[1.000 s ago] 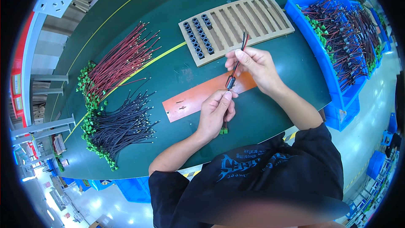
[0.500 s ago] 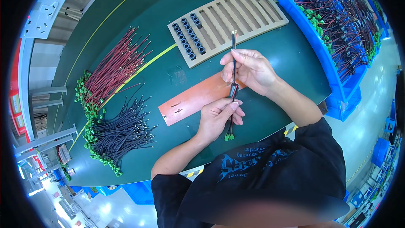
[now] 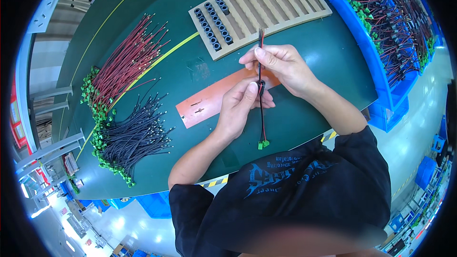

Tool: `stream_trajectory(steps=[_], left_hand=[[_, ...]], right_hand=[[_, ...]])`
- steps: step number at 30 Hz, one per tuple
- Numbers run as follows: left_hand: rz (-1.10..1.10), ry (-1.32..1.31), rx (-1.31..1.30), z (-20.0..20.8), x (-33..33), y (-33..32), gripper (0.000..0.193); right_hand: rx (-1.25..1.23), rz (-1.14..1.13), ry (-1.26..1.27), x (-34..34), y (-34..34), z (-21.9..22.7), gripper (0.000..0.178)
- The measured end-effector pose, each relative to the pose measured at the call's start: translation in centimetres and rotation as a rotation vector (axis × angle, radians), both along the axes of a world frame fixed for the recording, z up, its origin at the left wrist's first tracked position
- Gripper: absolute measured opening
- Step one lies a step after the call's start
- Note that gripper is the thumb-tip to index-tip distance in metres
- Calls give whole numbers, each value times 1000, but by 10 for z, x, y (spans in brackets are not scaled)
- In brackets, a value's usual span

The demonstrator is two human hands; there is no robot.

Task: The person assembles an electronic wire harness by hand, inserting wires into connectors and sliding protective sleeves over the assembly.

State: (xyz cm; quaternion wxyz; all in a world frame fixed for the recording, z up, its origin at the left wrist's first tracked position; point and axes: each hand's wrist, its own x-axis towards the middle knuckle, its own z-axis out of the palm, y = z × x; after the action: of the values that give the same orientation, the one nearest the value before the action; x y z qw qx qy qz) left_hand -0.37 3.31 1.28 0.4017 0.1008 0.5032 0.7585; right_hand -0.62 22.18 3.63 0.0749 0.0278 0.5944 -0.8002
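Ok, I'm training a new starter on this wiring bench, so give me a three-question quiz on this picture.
1. True or false: the black rings fill every slot of the slatted tray.
2. Which hand pinches the wire pair higher up? A) left hand B) right hand
3. Fill in: the loose red wires and black wires on the green table carry ____ connectors.

Key: 1 false, the rings sit only at one end. 2 B, the right hand grips above the left hand. 3 green.
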Motion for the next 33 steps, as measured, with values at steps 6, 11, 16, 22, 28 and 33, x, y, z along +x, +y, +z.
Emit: stream_trajectory(steps=[6, 11, 16, 22, 28, 33], left_hand=[[33, -92, 30, 2, 2, -2, 35], [45, -140, 79, 4, 3, -3, 35], [41, -154, 93, 3, 8, -1, 35], [24, -184, 128, 0, 16, 2, 33], [83, -176, 101, 0, 16, 3, 32], [79, -204, 171, -3, 18, 3, 30]], right_hand=[[134, -53, -59, 1, -1, 7, 33], [85, -116, 35, -2, 0, -5, 31], [54, -157, 49, -3, -1, -3, 30], [-92, -262, 28, -6, 0, -1, 27], [-68, -259, 32, -7, 2, 0, 26], [-264, -158, -108, -8, 4, 5, 26]])
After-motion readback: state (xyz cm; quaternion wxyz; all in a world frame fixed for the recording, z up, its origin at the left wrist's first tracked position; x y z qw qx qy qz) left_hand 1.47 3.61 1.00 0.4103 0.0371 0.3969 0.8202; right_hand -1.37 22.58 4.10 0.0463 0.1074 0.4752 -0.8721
